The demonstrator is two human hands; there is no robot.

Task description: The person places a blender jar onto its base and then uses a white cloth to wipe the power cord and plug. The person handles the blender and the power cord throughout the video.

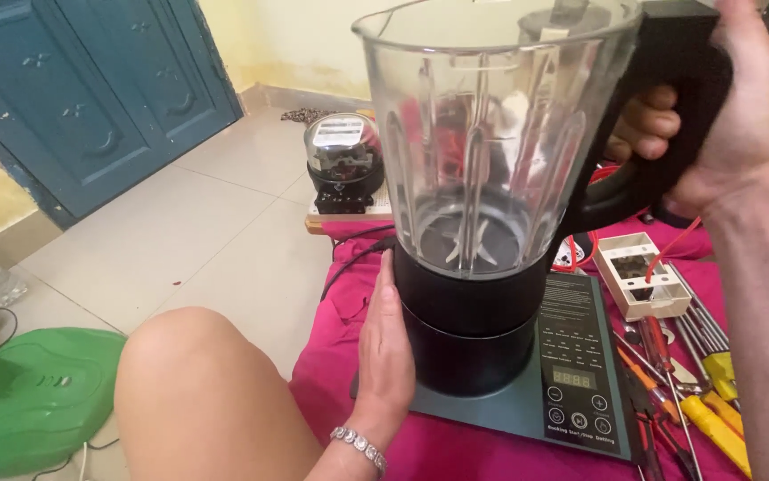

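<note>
While the clear glass blender jug (482,134) with its black collar sits on a black cylindrical motor base (469,343) at the centre of the frame, both hands are on it in different ways. At the upper right, the right hand (723,107) is closed around the jug's thick black handle (661,116), fingers curled through the loop, a grip that would steady or turn the jug. Lower centre, the left hand (384,352) lies open and flat against the left side of the motor base, fingers pointing up, seemingly bracing it so it does not shift. A beaded bracelet (359,445) circles that wrist. Inside the jug the metal blades (472,239) show at the bottom; it looks empty. The base belongs to a flat grey-green unit with a touch control panel (580,374) on its right, resting on a magenta cloth (456,450). At the right edge lie yellow-handled screwdrivers (714,419) and a white plastic box (641,272). Behind, upper centre, stands a glass-domed electric meter (343,160), and a green plastic object (28,401) fills the lower left.
</note>
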